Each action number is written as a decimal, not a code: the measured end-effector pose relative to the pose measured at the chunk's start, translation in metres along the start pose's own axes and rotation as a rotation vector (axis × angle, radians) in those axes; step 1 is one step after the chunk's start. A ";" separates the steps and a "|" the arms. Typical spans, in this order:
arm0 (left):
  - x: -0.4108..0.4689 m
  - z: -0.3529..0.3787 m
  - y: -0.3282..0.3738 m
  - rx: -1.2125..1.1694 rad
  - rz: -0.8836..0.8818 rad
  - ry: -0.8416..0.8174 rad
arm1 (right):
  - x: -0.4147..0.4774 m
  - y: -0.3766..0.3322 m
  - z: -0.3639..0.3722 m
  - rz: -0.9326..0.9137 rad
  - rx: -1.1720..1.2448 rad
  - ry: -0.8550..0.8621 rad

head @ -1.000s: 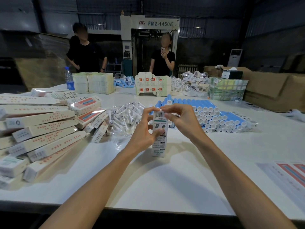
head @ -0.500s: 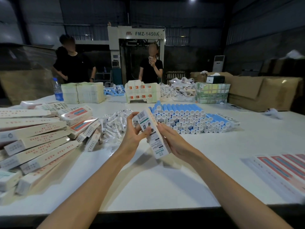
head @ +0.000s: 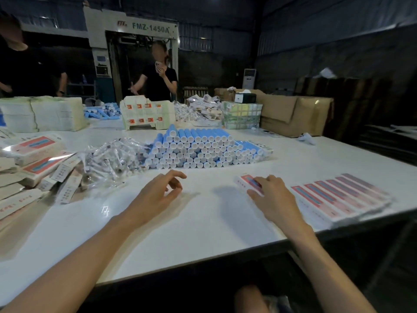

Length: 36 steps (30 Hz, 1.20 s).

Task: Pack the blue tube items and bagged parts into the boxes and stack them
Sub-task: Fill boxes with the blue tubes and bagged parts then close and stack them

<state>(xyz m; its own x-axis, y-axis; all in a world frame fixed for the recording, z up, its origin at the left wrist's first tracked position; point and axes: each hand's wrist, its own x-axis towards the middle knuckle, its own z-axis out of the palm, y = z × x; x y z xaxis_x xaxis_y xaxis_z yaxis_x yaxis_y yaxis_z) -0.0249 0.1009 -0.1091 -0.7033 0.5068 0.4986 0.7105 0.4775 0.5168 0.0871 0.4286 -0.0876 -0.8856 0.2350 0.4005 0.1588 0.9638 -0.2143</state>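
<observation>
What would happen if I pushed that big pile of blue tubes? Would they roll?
Probably yes. The blue tubes are round and just stacked loose on the smooth table, so pushed ones would likely roll and tumble. They look stiff, not squishy.

Two tube piles: near pile (head: pixel 203 150), far pile (head: pixel 103 110). One near bag heap (head: pixel 112 159). Two hands: left hand (head: pixel 158 193), right hand (head: pixel 270 197).

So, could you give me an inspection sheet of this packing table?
Surface: white table, glossy.
Job's things: blue tubes in a stacked pile; bagged parts heaped left of them; row of boxes at right; loose boxes piled far left.
Clutter: paper bundles along the far edge.
Hands: left hand open, holding nothing; right hand rests on single box.
Cables: nothing seen.
Surroundings: FMZ-1450A machine, person holding phone, second person, cardboard cartons.
</observation>
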 end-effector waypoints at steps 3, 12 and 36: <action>0.001 -0.003 -0.005 0.034 0.013 0.015 | -0.016 0.034 0.000 0.042 -0.257 0.040; -0.001 -0.005 -0.007 0.069 0.008 -0.021 | -0.031 0.068 -0.004 0.112 -0.469 0.082; -0.003 -0.026 -0.001 0.317 -0.414 0.330 | 0.073 -0.231 0.062 -0.331 0.601 0.225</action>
<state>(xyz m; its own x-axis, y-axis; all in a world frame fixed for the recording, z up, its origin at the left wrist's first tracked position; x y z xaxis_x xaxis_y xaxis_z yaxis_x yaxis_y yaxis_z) -0.0241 0.0805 -0.0925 -0.8565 0.0097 0.5160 0.3143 0.8028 0.5067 -0.0418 0.2152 -0.0640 -0.7243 0.0248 0.6890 -0.4276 0.7678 -0.4772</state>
